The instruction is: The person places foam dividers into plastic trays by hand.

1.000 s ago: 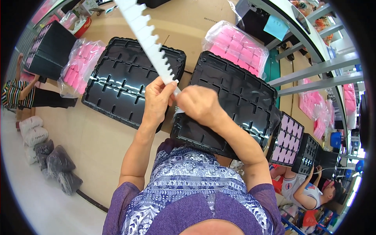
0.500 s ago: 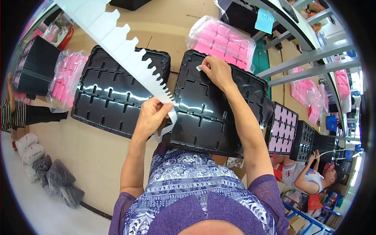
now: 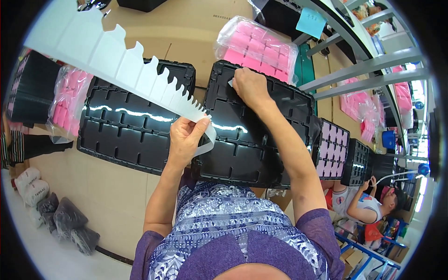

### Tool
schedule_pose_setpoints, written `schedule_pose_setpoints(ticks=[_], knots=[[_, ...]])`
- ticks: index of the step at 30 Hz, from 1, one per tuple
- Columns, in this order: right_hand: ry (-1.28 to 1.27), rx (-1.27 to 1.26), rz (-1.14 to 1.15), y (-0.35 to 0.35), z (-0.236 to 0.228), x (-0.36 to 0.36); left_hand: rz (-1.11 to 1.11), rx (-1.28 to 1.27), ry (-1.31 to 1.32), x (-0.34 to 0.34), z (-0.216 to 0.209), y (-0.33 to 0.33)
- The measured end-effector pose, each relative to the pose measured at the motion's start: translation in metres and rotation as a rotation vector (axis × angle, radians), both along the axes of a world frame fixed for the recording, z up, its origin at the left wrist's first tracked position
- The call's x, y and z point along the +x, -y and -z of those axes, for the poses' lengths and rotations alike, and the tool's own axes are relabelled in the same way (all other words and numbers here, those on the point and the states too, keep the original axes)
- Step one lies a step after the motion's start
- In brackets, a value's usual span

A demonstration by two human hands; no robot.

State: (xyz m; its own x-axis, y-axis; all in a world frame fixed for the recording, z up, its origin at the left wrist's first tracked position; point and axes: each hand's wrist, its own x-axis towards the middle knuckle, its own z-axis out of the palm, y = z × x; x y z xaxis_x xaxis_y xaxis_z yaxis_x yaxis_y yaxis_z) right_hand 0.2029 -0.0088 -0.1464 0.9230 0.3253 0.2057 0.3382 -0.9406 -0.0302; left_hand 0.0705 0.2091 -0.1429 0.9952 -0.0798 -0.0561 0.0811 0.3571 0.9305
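On our left, a black tray (image 3: 123, 133) shows past the toothed white strip (image 3: 144, 83), which our left hand (image 3: 186, 140) pinches by its near end. One small white piece (image 3: 230, 83) seems already off; many teeth are left. It lies by the right black tray's (image 3: 224, 161) far corner, at our curled right hand (image 3: 252, 87); whether gripped, we cannot tell. A second ago, that hand was at the strip.

Table (image 3: 186, 23): light brown.
Middle: I see a left black tray (image 3: 121, 133) and a right black tray (image 3: 224, 158), side by side.
Behind the right one: pink pieces (image 3: 254, 49) in a clear bag.
Left end: another pink bag (image 3: 65, 102), beside a black stack (image 3: 32, 88).
Floor (image 3: 37, 242): pale, with white bundles (image 3: 35, 191) near dark bags (image 3: 70, 217).
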Motion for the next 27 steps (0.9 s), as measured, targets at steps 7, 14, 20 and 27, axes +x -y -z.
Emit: schedule_pose_setpoints(ticks=[7, 14, 20, 27], knots=[[-0.172, 0.301, 0.068, 0.005, -0.02, 0.0, -0.049, -0.017, 0.045, 0.0, -0.001, -0.008], [-0.166, 0.219, 0.044, 0.01, -0.008, 0.007, -0.005, 0.007, 0.025, 0.003, 0.0, -0.01], [0.062, -0.042, -0.225, 0.0, -0.002, 0.003, -0.028, 0.014, 0.054, 0.007, -0.006, -0.01], [0.021, 0.41, -0.018, 0.017, -0.006, -0.004, -0.015, 0.005, 0.057, 0.009, -0.011, -0.015]])
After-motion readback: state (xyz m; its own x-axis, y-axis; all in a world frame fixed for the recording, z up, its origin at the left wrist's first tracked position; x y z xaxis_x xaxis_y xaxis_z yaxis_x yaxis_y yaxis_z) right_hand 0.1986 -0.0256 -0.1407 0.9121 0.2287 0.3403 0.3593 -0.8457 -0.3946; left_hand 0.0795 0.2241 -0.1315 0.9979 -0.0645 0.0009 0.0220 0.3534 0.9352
